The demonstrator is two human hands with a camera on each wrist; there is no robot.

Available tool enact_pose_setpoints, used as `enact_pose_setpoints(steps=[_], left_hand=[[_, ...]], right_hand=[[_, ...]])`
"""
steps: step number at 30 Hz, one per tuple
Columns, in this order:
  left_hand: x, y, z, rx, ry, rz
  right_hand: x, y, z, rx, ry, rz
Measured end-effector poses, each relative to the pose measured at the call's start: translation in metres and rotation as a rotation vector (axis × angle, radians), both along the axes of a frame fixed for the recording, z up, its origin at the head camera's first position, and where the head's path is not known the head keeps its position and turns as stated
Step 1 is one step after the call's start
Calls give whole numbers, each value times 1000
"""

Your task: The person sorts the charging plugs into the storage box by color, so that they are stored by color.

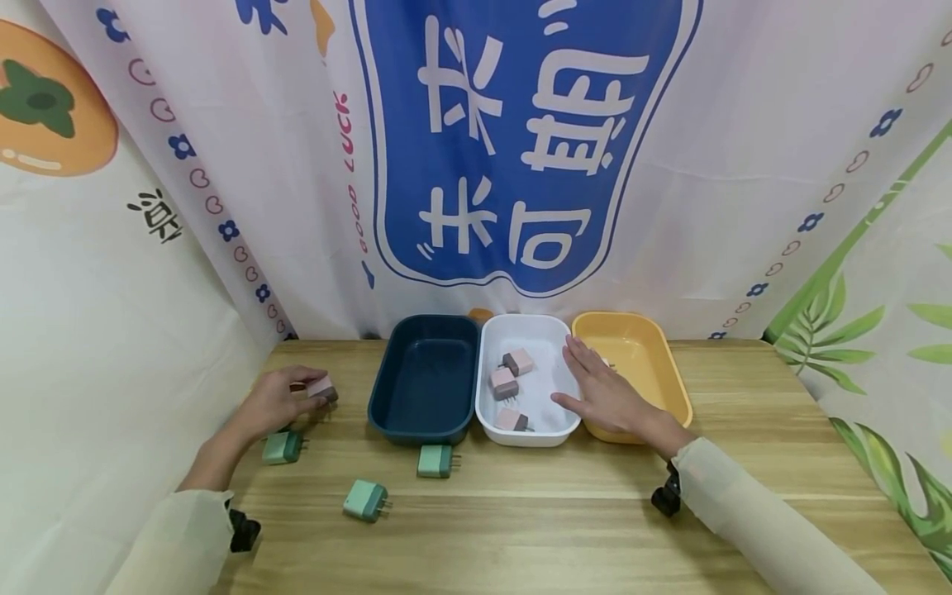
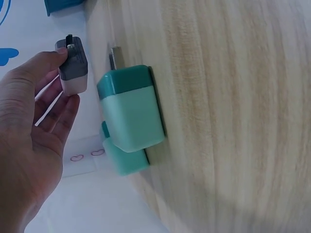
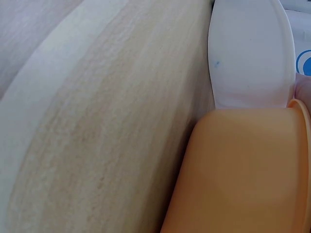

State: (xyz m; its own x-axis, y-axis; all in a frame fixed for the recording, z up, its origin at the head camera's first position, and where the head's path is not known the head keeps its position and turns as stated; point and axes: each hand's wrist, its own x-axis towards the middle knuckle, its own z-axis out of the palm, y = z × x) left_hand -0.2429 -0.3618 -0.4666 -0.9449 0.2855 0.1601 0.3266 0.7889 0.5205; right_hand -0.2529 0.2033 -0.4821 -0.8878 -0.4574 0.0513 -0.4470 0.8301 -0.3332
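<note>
In the head view my left hand (image 1: 277, 402) pinches a pink-and-grey charger plug (image 1: 321, 388) between thumb and fingers at the table's left side. The left wrist view shows that plug (image 2: 74, 65) with its grey prong end up. Close by lies a green charger plug (image 1: 283, 447). My right hand (image 1: 606, 397) stretches over the border of the white tray (image 1: 546, 434) and the yellow tray (image 1: 673, 405), fingers straight. Three pink-and-grey plugs (image 1: 504, 383) lie in the white tray. A small pale piece with prongs (image 1: 609, 364) shows beside the right hand, mostly hidden.
A dark blue tray (image 1: 424, 364) stands left of the white one, all three side by side at the back of the wooden table (image 1: 565, 529). Two more green plugs, one nearer the front (image 1: 365, 500) and one by the blue tray (image 1: 435, 461), lie on the table. A printed curtain (image 1: 297, 207) hangs behind.
</note>
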Motion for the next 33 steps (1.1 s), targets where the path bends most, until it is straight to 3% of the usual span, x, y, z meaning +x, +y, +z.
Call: enact_pose_setpoints(steps=[17, 24, 33], left_hand=[[-1, 19, 22, 5, 88, -26], [2, 38, 35, -41, 146, -29], [0, 66, 50, -49, 128, -73]], right_hand=[[1, -1, 1, -13, -11, -14], [0, -2, -1, -18, -7, -11], [-1, 1, -1, -6, 2, 4]])
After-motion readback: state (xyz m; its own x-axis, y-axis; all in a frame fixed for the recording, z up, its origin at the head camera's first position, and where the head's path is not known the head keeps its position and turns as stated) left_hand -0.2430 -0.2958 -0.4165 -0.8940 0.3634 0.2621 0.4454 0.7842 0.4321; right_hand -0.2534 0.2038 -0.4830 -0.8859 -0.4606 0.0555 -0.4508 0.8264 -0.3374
